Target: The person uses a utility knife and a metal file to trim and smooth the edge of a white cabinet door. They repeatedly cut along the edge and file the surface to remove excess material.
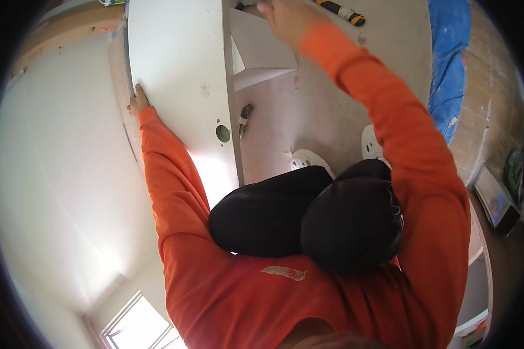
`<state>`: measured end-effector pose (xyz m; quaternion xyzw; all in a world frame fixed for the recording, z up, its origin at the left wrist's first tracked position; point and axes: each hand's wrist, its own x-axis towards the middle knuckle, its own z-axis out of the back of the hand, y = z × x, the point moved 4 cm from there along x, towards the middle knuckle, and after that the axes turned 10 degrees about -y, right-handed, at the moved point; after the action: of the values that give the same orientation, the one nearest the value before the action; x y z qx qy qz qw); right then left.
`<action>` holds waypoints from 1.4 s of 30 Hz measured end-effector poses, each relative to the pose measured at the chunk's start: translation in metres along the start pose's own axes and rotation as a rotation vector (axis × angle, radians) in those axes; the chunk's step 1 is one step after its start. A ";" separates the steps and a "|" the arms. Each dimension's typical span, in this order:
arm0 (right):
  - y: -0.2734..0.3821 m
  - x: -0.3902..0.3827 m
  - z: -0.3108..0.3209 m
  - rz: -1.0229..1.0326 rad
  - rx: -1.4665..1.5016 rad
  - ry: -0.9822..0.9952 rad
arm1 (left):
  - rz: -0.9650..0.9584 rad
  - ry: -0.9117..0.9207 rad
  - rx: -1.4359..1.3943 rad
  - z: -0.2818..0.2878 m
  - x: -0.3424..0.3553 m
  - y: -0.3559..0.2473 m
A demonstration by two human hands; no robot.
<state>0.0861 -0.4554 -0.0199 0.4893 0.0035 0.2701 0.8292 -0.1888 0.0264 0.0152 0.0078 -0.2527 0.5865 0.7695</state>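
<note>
A tall white panel [180,75] with a round hole near its lower right side stands left of my knees. My left hand [138,103] rests against the panel's left edge, fingers stretched along it. My right hand [294,22] is at the top of the view, beyond a white board or box piece [263,49]; it is blurred and partly cut off, so its grip is unclear. Close to it lies a tool with a black and yellow handle [344,13]. A small tool resembling a utility knife [245,120] lies on the floor beside the panel.
My white clogs [310,159] are on the dusty floor [326,110] under my bent knees. Blue plastic sheeting [446,64] runs along the right, bordering brown flooring [486,87]. A box [496,199] sits at the far right. A pale wall [70,151] rises at the left.
</note>
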 end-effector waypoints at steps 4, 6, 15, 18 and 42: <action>0.010 -0.053 0.007 -0.058 -0.112 0.173 | -0.010 -0.031 0.024 0.006 0.014 0.014; 0.013 -0.045 0.002 -0.091 -0.126 0.232 | -0.001 -0.038 0.037 0.014 0.008 0.018; -0.098 -0.080 0.029 -0.349 -0.119 0.004 | -0.528 -0.133 -0.288 0.060 -0.078 -0.106; -0.169 -0.147 0.039 -0.308 -0.367 -0.032 | -0.621 0.188 -0.546 0.100 -0.164 -0.192; -0.192 0.036 -0.067 -0.139 -0.726 0.187 | -0.877 0.150 -0.279 0.147 -0.301 -0.226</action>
<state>0.1841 -0.4568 -0.2012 0.1355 0.0161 0.2404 0.9610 -0.0951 -0.3597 0.0883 -0.0321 -0.2455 0.1654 0.9547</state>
